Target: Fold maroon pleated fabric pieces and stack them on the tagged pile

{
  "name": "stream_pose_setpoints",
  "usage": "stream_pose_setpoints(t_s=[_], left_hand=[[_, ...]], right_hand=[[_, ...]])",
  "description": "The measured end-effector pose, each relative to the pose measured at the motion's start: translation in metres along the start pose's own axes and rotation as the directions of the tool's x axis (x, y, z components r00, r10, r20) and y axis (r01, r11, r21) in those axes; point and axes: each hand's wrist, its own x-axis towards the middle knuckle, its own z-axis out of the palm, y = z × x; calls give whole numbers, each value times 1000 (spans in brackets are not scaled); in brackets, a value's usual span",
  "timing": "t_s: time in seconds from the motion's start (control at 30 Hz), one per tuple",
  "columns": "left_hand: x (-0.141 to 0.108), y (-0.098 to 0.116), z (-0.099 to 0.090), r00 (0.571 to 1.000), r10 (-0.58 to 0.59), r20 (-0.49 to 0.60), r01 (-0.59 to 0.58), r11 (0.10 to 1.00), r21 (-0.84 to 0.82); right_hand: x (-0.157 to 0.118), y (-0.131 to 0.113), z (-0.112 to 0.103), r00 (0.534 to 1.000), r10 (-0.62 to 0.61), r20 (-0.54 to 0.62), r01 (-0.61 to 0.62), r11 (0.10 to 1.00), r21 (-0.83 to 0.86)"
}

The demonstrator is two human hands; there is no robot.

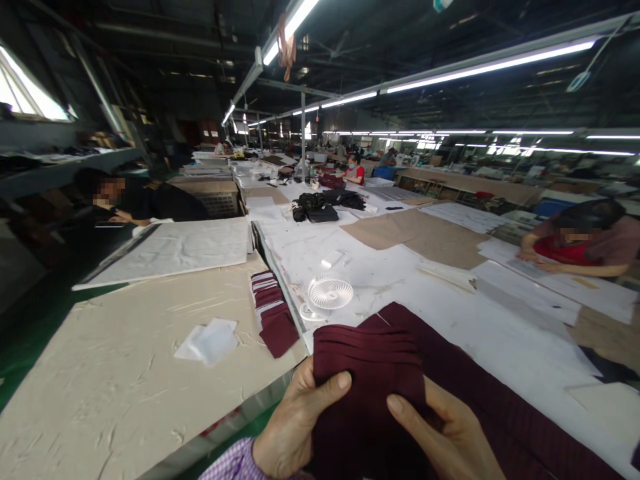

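A stack of maroon fabric pieces [367, 400] is held up close in front of me, its upper edges fanned into several layers. My left hand [295, 417] grips its left side, thumb on the front. On the other side my right hand [445, 427] holds it the same way, with the fingers behind and partly hidden. Behind the stack, a long spread of maroon cloth [500, 407] lies on the white table and runs off to the lower right. Left of my hands, a row of maroon and pale cut pieces [273, 310] rests along the beige table's edge.
A small white fan [330, 293] stands on the white table [400, 280]. White scraps [207, 340] lie on the beige table [125, 360], and a gap separates the tables. Dark garments [320, 205] are piled farther back. Co-workers sit left [150, 200] and right [585, 240].
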Motion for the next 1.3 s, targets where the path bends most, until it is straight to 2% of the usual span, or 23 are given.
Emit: stream_pose_setpoints(t_s=[0.13, 0.3, 0.5, 0.63, 0.8, 0.93, 1.03, 1.17, 1.3], left_hand=[[0, -2, -1, 1000, -1, -11, 1, 1000, 6], [5, -5, -8, 999, -11, 44, 12, 1000, -15], [3, 0, -8, 994, -45, 102, 39, 998, 55], [0, 3, -7, 992, -66, 112, 56, 994, 91], [3, 3, -6, 999, -37, 32, 35, 998, 55], [6, 0, -5, 999, -14, 43, 12, 999, 50], [6, -1, -6, 998, -4, 67, 0, 998, 61], [7, 2, -5, 1000, 2, -17, -2, 999, 39], [11, 7, -4, 994, -42, 97, 50, 996, -80]], right_hand=[[2, 3, -1, 1000, -29, -2, 28, 998, -58], [4, 5, -2, 993, -119, -16, 117, 986, -121], [7, -1, -9, 967, -189, -173, 167, 977, -136], [9, -4, -11, 978, -145, -147, 139, 989, -51], [8, 1, -2, 997, -62, -55, 69, 989, 131], [8, 5, 4, 991, -116, -60, 112, 991, -72], [10, 5, 4, 990, -109, -89, 93, 981, -168], [12, 4, 3, 990, -110, -86, 89, 972, -216], [14, 2, 2, 990, -124, -61, 106, 965, -242]])
